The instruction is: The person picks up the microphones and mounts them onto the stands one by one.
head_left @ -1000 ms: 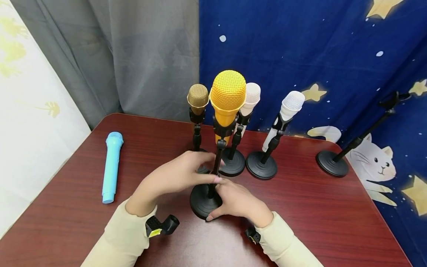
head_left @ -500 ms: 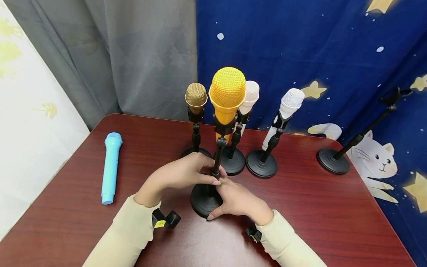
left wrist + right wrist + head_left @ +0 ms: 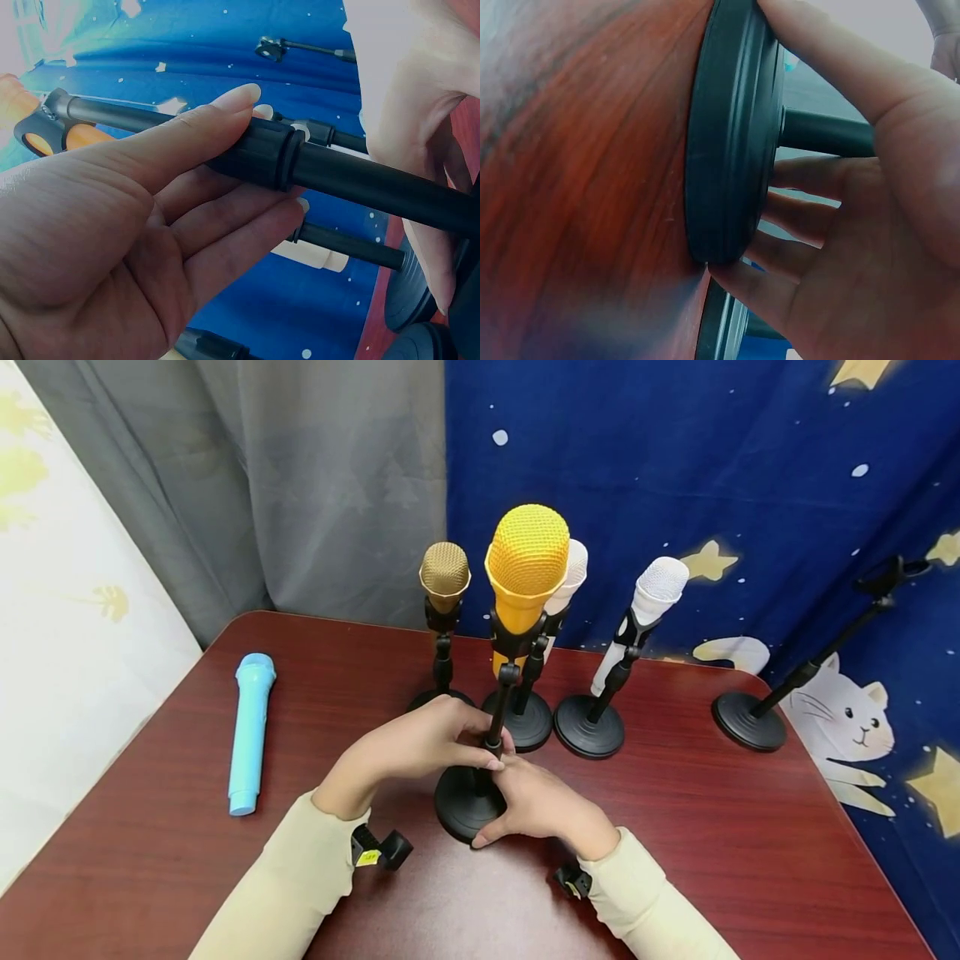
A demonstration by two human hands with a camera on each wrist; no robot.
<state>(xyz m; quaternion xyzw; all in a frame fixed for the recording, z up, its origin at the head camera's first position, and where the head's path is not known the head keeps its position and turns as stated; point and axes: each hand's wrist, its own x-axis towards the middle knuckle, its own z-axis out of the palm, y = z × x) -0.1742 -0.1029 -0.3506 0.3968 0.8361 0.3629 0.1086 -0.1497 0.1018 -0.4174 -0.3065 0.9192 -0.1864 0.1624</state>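
Note:
A yellow microphone (image 3: 528,552) sits in the clip of a black desk stand (image 3: 501,710), head up, in front of the other stands. My left hand (image 3: 420,739) holds the stand's pole at its ribbed collar (image 3: 259,154); the left wrist view has the thumb over the collar and the fingers under it. Lower down, my right hand (image 3: 547,802) grips the stand's round base (image 3: 727,142), thumb on one side of the rim and fingers spread across to the other. In the right wrist view the base's underside lies against the wooden tabletop.
Behind stand a gold-brown microphone (image 3: 445,575) and two white ones, a partly hidden one (image 3: 574,564) and one farther right (image 3: 660,585), all on black stands. A stand without a microphone (image 3: 750,722) is at the right. A light blue microphone (image 3: 252,735) lies left on the table (image 3: 150,860).
The left hand has moved right and closed around the pole's collar. The yellow microphone and its stand have shifted slightly right and back, the right hand staying on the base.

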